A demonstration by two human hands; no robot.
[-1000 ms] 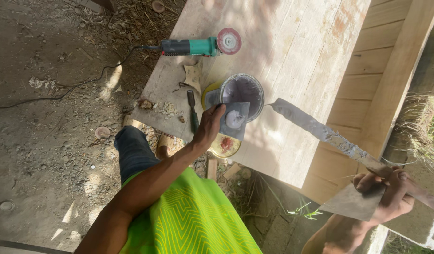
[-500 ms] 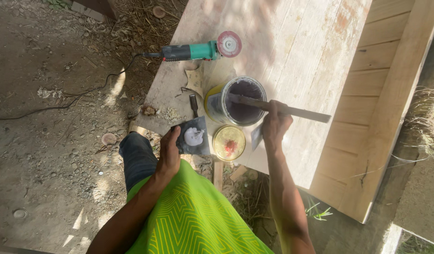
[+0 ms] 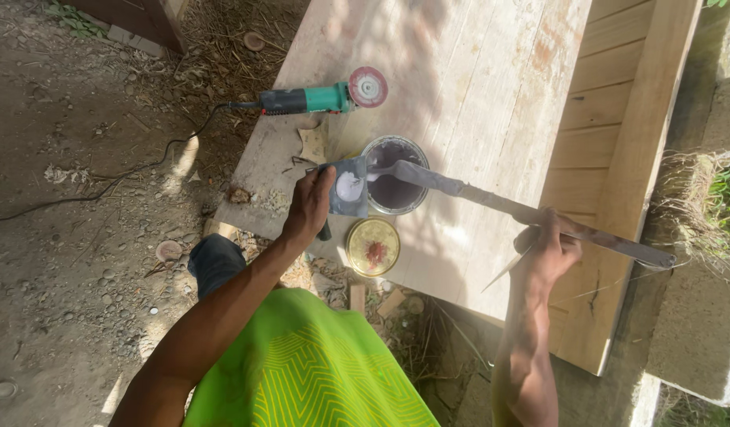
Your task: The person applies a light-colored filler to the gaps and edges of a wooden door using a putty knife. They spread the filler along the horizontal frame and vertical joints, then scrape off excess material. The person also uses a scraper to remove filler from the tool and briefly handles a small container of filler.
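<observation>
Lying across a pale wooden panel of planks (image 3: 476, 103), a long flat metal blade (image 3: 491, 199) is gripped near its far end by the right hand (image 3: 548, 251), whose fingers are curled closed around it. The blade's tip reaches over the rim of a round open tin of dark paste (image 3: 394, 175) and points toward a small square grey scraper card (image 3: 349, 187), on which a dab of whitish filler is seen. That card is pinched by the left hand (image 3: 308, 207), thumb on top and fingers closed beneath it, and is held just beside the tin, touching or nearly touching its left rim (which of the two cannot be told). A thin pale sliver (image 3: 507, 269) is also seen jutting from under the right hand; whether it is held cannot be told.

Near the panel's lower edge, just below the tin, a round yellow metal lid (image 3: 373, 247) is laid flat, with a reddish smear at its centre. Further up the panel, a green and black angle grinder with a red disc (image 3: 321, 98) is laid on its side, its black cable (image 3: 143, 162) trailing off onto the bare dusty ground (image 3: 56, 261). A bright yellow-green patterned shirt (image 3: 310, 368) fills the lower middle of the view.
</observation>
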